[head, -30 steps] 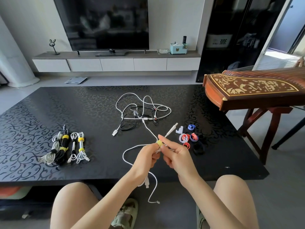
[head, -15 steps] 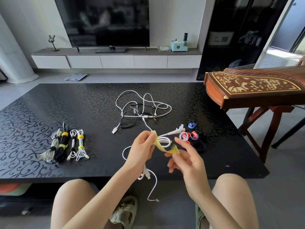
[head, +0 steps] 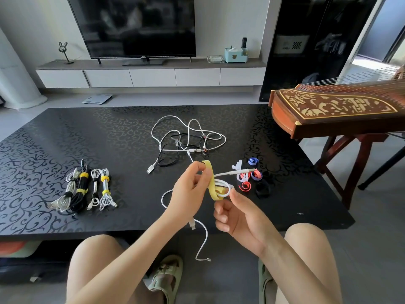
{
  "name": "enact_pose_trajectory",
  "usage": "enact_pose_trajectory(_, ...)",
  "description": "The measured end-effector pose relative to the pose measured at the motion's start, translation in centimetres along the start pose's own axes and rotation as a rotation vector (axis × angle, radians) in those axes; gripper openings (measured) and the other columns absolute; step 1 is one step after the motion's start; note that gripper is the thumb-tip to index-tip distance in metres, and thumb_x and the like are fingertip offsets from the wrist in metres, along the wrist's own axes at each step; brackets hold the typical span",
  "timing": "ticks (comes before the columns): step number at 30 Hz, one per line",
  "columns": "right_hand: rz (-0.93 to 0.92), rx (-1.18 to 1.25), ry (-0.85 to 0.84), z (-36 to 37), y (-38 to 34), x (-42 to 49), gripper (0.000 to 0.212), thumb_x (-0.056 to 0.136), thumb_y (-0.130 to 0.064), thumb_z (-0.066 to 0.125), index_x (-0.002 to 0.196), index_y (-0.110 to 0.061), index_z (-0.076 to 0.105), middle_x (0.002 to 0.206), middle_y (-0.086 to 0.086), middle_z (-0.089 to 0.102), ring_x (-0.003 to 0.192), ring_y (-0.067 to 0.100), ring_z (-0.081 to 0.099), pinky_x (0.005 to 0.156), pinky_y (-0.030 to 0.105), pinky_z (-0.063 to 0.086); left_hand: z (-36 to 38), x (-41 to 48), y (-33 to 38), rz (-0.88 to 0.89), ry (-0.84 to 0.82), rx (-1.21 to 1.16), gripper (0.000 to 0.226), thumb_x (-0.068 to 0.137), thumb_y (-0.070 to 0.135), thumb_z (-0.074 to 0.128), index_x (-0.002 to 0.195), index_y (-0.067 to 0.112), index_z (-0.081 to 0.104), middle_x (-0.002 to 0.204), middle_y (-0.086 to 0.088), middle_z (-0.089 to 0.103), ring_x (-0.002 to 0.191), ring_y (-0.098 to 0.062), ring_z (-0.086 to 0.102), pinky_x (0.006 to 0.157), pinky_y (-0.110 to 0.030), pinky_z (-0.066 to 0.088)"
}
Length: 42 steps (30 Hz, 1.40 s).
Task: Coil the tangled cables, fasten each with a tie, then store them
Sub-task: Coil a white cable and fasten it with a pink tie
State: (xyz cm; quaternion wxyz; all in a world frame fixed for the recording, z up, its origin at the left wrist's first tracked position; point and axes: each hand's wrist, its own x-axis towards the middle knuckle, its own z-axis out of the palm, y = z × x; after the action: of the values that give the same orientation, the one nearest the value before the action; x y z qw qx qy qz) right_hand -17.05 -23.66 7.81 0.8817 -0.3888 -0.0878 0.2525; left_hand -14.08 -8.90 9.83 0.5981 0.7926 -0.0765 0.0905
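My left hand (head: 190, 188) grips a partly coiled white cable (head: 225, 185) above the near edge of the black table (head: 109, 137). A yellow tie (head: 210, 181) is looped round the coil; its upper end sits under my left fingers. My right hand (head: 238, 218) pinches the tie's lower end at the coil. The cable's loose tail hangs down between my knees. A tangle of white and black cables (head: 188, 140) lies at mid table. Several tied cable bundles (head: 84, 189) lie at the left. Loose coloured ties (head: 249, 177) are scattered to the right of my hands.
A wooden zither (head: 333, 110) on a stand overhangs the table's right side. A TV (head: 135, 25) on a low white console stands at the far wall. My knees and sandalled feet are below the table's near edge.
The yellow tie, wound tight at my fingertips a second ago, is now pulled out into a long strip. My left hand has lifted its end while my right hand has dropped lower.
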Motion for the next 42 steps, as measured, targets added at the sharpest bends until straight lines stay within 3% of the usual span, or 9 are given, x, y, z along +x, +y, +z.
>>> enact_pose_trajectory(6,0.011,0.105,-0.02,-0.3,0.5,0.0,0.041,0.07,-0.024,0.083,0.094,-0.003,0.057,0.067,0.005,0.055,0.054,0.01,0.047,0.048,0.019,0.041,0.3,-0.2,-0.4,-0.027,0.013,-0.035,0.016,0.097,0.026,0.05,0.086,0.018,0.058,0.055,0.0,0.042,0.051,-0.011,0.03,0.047,-0.019,0.026)
enact_pose_trajectory(11,0.095,0.317,0.163,-0.6,1.0,0.0,0.009,0.082,-0.007,0.064,0.085,0.0,0.069,0.07,0.011,0.057,0.054,0.015,0.05,0.047,0.024,0.044,0.3,-0.5,-0.1,-0.039,-0.047,-0.143,0.013,0.097,0.026,0.05,0.089,0.017,0.055,0.049,0.007,0.034,0.045,-0.007,0.025,0.043,-0.013,0.023)
enact_pose_trajectory(16,0.097,-0.031,0.287,-0.9,-0.7,0.2,0.017,0.079,-0.011,0.059,0.071,-0.005,0.072,0.064,0.007,0.059,0.048,0.009,0.052,0.041,0.018,0.041,-0.1,-1.5,0.4,-0.057,-0.324,-0.249,0.017,0.098,0.018,0.05,0.081,0.016,0.05,0.057,0.0,0.03,0.048,-0.007,0.025,0.045,-0.013,0.024)
enact_pose_trajectory(22,0.13,-0.565,0.419,-1.4,-4.7,-0.6,0.016,0.065,-0.017,0.075,0.071,-0.005,0.067,0.058,0.003,0.062,0.048,0.007,0.05,0.053,0.019,0.044,-1.3,-2.4,0.7,-0.047,-0.534,-0.203,0.011,0.089,0.017,0.048,0.081,0.01,0.045,0.057,0.01,0.033,0.052,-0.007,0.027,0.05,-0.013,0.025)
enact_pose_trajectory(24,0.15,-0.601,0.386,-1.1,-5.3,-0.6,0.01,0.077,-0.011,0.071,0.068,-0.006,0.069,0.061,0.005,0.064,0.049,0.006,0.051,0.055,0.02,0.044,-1.3,-2.6,0.9,-0.038,-0.547,-0.169,0.01,0.089,0.018,0.048,0.082,0.011,0.046,0.055,0.012,0.036,0.053,-0.008,0.027,0.052,-0.014,0.026)
enact_pose_trajectory(27,0.166,-0.64,0.326,-0.7,-5.8,-0.7,0.024,0.09,-0.006,0.059,0.07,-0.005,0.072,0.068,0.009,0.067,0.053,0.007,0.055,0.056,0.018,0.048,-1.1,-2.8,1.1,-0.036,-0.568,-0.168,0.01,0.089,0.018,0.048,0.083,0.01,0.046,0.052,0.016,0.042,0.052,-0.005,0.03,0.052,-0.014,0.026)
enact_pose_trajectory(34,0.149,-0.76,0.321,-0.1,-5.8,-1.0,0.024,0.091,-0.006,0.058,0.074,-0.004,0.075,0.07,0.011,0.069,0.057,0.012,0.056,0.053,0.02,0.047,-1.0,-2.5,1.1,-0.061,-0.561,-0.187,0.016,0.098,0.002,0.044,0.083,0.007,0.044,0.054,0.013,0.035,0.048,-0.003,0.03,0.049,-0.009,0.028)
enact_pose_trajectory(42,0.098,-0.832,0.318,0.3,-5.7,-0.9,0.024,0.091,-0.008,0.056,0.078,-0.004,0.076,0.074,0.009,0.07,0.06,0.009,0.055,0.064,0.023,0.05,-0.5,-2.6,0.6,-0.122,-0.571,-0.173,0.019,0.097,0.001,0.045,0.08,0.009,0.045,0.053,0.014,0.036,0.047,-0.003,0.031,0.049,-0.009,0.028)
